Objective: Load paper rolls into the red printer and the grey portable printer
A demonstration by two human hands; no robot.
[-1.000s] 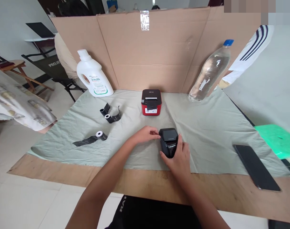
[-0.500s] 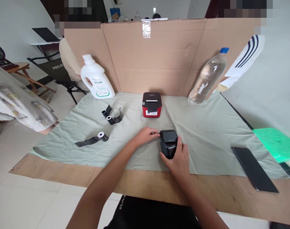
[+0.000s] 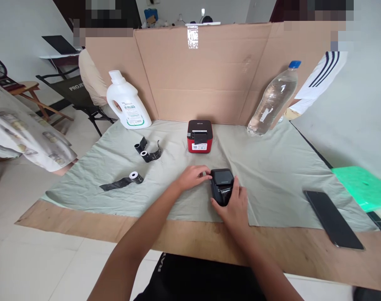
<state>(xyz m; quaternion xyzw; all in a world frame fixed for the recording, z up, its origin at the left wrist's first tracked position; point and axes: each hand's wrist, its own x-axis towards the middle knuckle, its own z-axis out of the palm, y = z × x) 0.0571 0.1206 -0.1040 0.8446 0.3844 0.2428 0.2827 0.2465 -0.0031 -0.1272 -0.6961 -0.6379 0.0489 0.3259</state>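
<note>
A small black printer point(image 3: 224, 177) lies on the cloth in front of me, with a piece of shiny black paper point(image 3: 225, 195) on its near face. My right hand point(image 3: 236, 202) grips it from the near right, thumb on the near left edge and fingers along the right side. At its upper left side is my left hand point(image 3: 195, 176), fingers stretched towards the edge and slightly apart, fingertips at the side; exact contact is hard to see. Behind stands a red and black printer point(image 3: 199, 142) with a black strip hanging from its slot.
Black paper rolls point(image 3: 135, 177) lie partly unwound at left. A white jug point(image 3: 128, 102) and a clear bottle point(image 3: 273, 100) lean on the cardboard screen point(image 3: 203, 71). A phone point(image 3: 333, 219) and a green sheet point(image 3: 362, 186) are at right. Other people are nearby.
The view has tilted slightly. My left fingers shift a little at the black printer's side, now less pinched than half a second ago. My right hand keeps its hold.
</note>
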